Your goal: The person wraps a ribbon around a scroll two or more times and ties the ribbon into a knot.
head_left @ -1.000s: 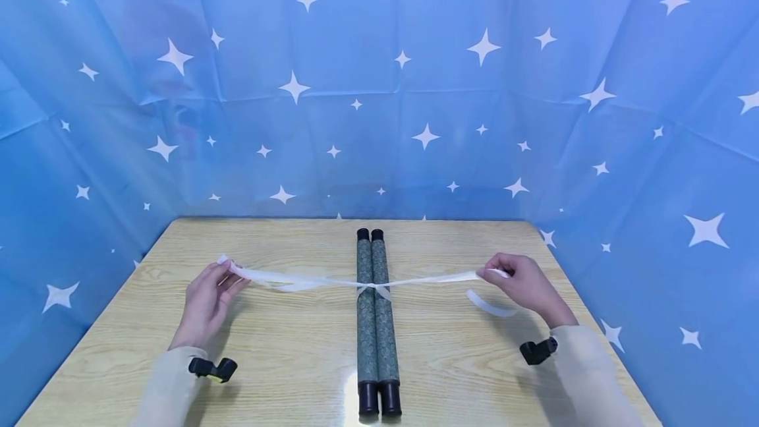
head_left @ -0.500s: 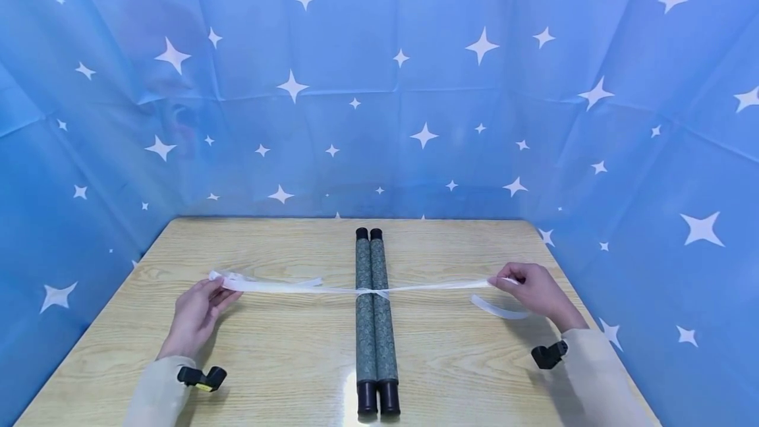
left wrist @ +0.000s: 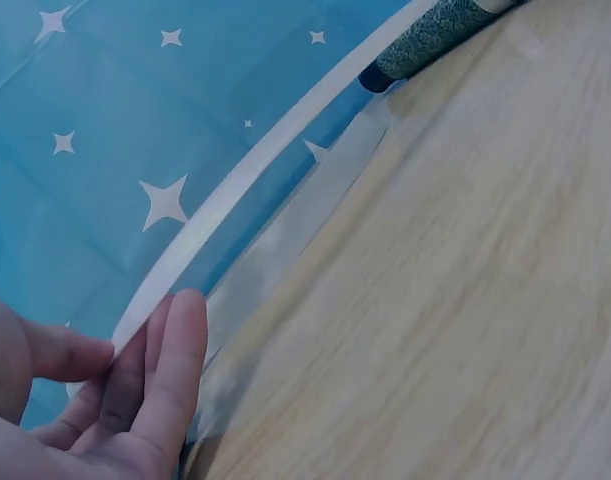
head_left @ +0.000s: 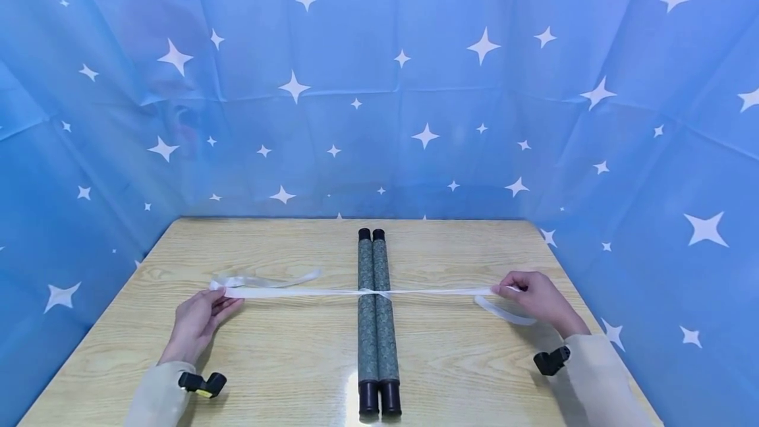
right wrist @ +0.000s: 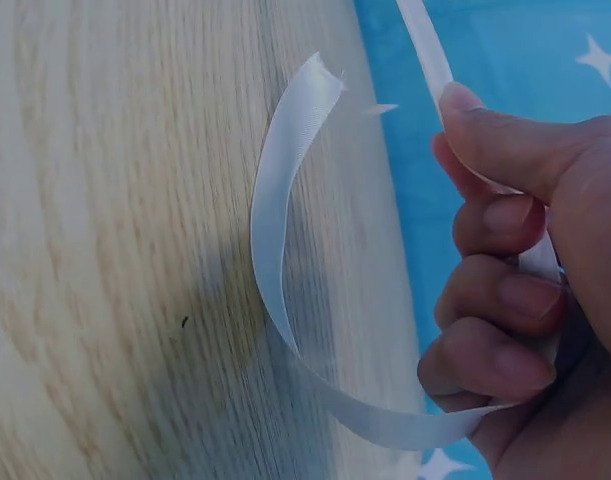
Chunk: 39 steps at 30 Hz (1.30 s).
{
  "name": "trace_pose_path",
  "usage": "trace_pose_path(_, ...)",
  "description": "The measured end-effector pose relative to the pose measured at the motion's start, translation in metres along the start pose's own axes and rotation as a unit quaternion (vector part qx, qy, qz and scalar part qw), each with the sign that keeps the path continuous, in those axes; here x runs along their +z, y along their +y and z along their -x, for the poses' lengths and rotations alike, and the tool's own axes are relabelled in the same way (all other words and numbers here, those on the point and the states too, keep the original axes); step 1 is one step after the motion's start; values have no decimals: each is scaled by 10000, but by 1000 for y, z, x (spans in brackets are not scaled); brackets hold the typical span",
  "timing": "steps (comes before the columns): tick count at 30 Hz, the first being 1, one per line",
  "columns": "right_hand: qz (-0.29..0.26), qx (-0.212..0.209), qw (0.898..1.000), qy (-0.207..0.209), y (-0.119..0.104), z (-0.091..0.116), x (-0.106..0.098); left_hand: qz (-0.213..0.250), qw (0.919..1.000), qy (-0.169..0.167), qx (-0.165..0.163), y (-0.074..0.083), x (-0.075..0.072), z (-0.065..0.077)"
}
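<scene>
Two green patterned scrolls (head_left: pixel 377 341) with dark end knobs lie side by side, pointing away from me. A white ribbon (head_left: pixel 439 292) wraps round them near the middle and stretches out straight to both sides. My left hand (head_left: pixel 198 321) pinches one side between thumb and fingers; a loose length of that ribbon trails behind it. On the other side, my right hand (head_left: pixel 542 298) pinches the ribbon with thumb and forefinger. In the right wrist view, the ribbon's frayed tail (right wrist: pixel 275 210) curls out below the curled fingers of that hand.
The scrolls lie on a light wood-grain table (head_left: pixel 284 361). A blue curtain with white stars (head_left: pixel 379 84) hangs behind the table and along both sides. Dark wrist cameras (head_left: pixel 203 384) sit on both sleeves.
My hands have moved farther apart and slightly nearer to me. The ribbon between them has become straighter and tighter, and its crossing on the scrolls looks smaller.
</scene>
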State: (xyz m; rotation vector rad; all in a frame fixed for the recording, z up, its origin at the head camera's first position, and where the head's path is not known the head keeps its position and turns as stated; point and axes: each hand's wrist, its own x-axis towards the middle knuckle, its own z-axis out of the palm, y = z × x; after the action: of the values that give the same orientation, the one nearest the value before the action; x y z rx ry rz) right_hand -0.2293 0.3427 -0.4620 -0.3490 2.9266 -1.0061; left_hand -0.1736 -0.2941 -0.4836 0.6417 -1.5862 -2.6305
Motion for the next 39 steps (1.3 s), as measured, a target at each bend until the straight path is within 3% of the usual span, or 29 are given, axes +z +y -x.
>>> trace_pose_path(4,12,93,9998,167,0,3,-7,526,9975,-437,184,2,-4,1)
trace_pose_path(8,196,-40,9987,465,-1,6,-20,1496,9846,-801,416,11,-11,3)
trace_pose_path(12,402,-63,9960,801,0,9,-32,1949,9756,-675,751,22,-18,5)
trace_pose_path(15,567,-52,9931,1024,1,11,-40,1490,9838,-136,990,29,-21,7)
trace_pose_path(18,735,-76,9902,1186,4,13,-46,503,9903,656,1118,34,-24,8)
trace_pose_path(21,809,-132,9885,1269,8,14,-47,-710,9815,1448,1028,36,-28,6)
trace_pose_path(24,828,-250,9884,1247,13,16,-46,-2173,9531,1887,941,35,-32,6)
trace_pose_path(26,866,-290,9886,1194,17,17,-43,-3093,9242,2007,993,33,-35,7)
trace_pose_path(28,888,-273,9894,1120,20,18,-40,-3876,8897,2054,1271,29,-36,9)
trace_pose_path(30,906,-190,9904,1023,21,18,-37,-4371,8604,2051,1632,26,-34,9)
trace_pose_path(33,916,-20,9905,1021,19,16,-32,-4732,8285,1977,2248,22,-20,11)
trace_pose_path(36,951,92,9894,1094,13,13,-25,-4988,8098,1683,2591,19,3,15)
trace_pose_path(39,967,160,9887,1137,5,8,-18,-5242,8038,1071,2602,13,28,20)
